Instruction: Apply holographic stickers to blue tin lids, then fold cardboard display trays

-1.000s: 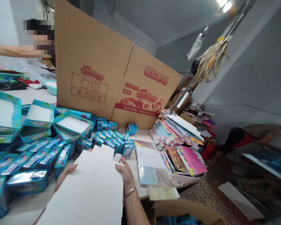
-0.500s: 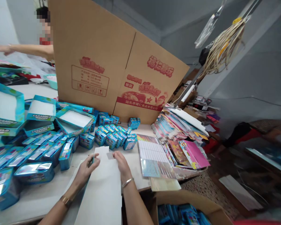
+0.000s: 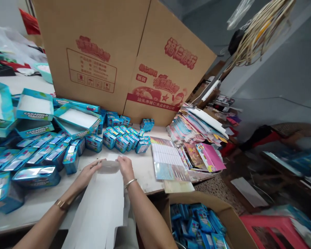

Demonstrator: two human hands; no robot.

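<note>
A long white cardboard box blank [image 3: 103,200] slopes from the table edge towards me, plain side up. Its far end is bent upward into a greyish flap between my hands. My left hand [image 3: 92,171] pinches the flap's left corner, fingers closed. At the right corner, my right hand [image 3: 125,168] grips the card between thumb and fingers. Just beyond stand small blue packs [image 3: 125,138] in rows. To the left of my left hand, larger blue boxes with clear windows [image 3: 36,176] are lined up.
Open blue trays [image 3: 35,107] are stacked at left. Behind them rises a big brown carton [image 3: 93,79]. Printed card sheets [image 3: 168,160] and paper piles [image 3: 191,129] lie right. An open carton [image 3: 220,211] of blue packs stands below the table's right edge, beside a red stool [image 3: 274,224].
The blank's far end has gone from flat to bent up, with both hands now at its corners. My view has tilted down, showing more of the open carton.
</note>
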